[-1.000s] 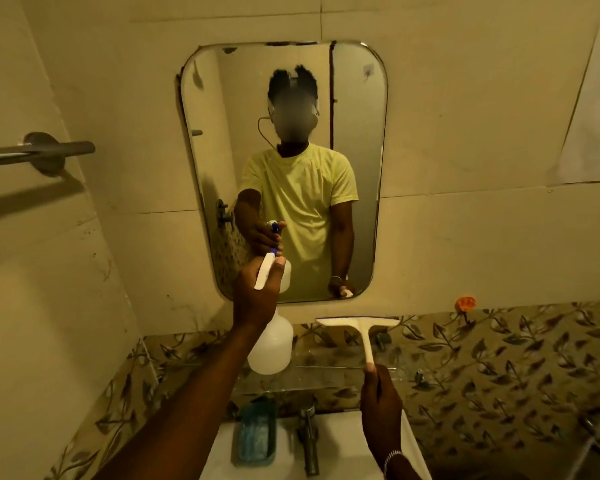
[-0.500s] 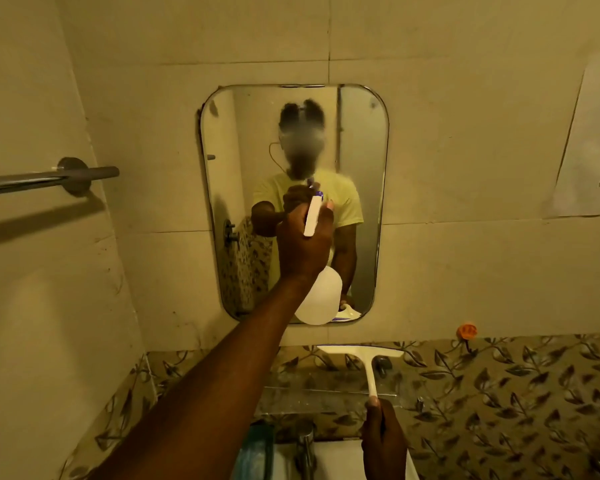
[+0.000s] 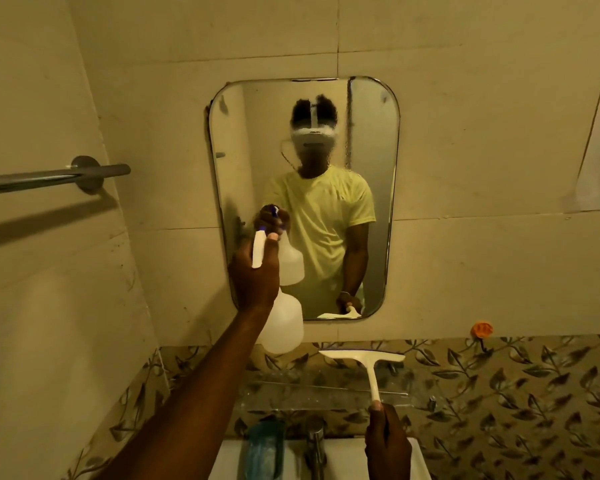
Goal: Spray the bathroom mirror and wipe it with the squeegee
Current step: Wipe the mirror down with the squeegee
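A rounded rectangular mirror (image 3: 371, 140) hangs on the tiled wall ahead, showing a person in a yellow shirt. My left hand (image 3: 255, 277) is raised in front of the mirror's lower left part and grips a white spray bottle (image 3: 284, 325), its nozzle pointed at the glass. Fine droplets show on the upper right of the glass. Lower right, my right hand (image 3: 387, 441) holds the handle of a white squeegee (image 3: 362, 362), blade up, below the mirror and off the glass.
A metal towel bar (image 3: 49, 176) sticks out from the left wall. Below are a white sink (image 3: 347, 459) with a tap (image 3: 315, 448), a blue object (image 3: 264, 452) on its rim, a glass shelf (image 3: 319, 393), and an orange hook (image 3: 482, 329) on the wall.
My left hand with the spray bottle has dropped from the mirror's middle to its lower left. The view has tilted, so the mirror sits lower in frame. The squeegee hand stays low.
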Motion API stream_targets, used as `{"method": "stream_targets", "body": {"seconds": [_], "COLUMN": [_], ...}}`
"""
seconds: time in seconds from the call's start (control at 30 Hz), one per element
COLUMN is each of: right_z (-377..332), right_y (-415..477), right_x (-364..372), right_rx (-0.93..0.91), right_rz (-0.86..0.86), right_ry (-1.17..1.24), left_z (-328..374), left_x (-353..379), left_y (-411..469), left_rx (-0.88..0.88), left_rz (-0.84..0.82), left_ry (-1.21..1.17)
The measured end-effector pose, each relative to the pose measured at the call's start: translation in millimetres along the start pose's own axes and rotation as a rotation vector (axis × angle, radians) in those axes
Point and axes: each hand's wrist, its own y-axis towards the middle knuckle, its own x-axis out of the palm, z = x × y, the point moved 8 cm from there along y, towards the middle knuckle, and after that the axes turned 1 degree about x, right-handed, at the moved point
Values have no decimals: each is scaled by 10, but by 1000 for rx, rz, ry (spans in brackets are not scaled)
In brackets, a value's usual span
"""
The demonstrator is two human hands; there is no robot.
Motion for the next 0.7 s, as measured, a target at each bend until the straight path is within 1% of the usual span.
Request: {"method": "stream_targets", "body": {"seconds": [0.07, 0.13, 0.23, 0.3, 0.37, 0.53, 0.63, 0.7], "right_z": [17, 28, 49, 61, 99, 188, 231, 236], "right_y": [-34, -66, -77, -53, -15, -9, -2, 11], "right_x": [38, 61, 61, 37, 2, -3, -25, -51], "right_rx": [16, 24, 23, 18, 28, 42, 64, 54], "right_rz": [-14, -19, -27, -28, -20, -31, -23, -19], "right_ry": [1, -1, 5, 6, 7, -6, -1, -2], "left_z": [21, -6, -222, -370, -410, -227, -197, -176], "left_x": [74, 133, 147, 210, 356, 703, 906, 969], "left_y": [-104, -218, -359, -454, -545, -697, -888, -1016], "left_rx": [64, 80, -23, -116, -133, -17, -20, 19], "left_rz": [-67, -92, -41, -60, -149, -363, -506, -537], "left_ry": [-10, 10, 41, 58, 32, -45, -72, -54]}}
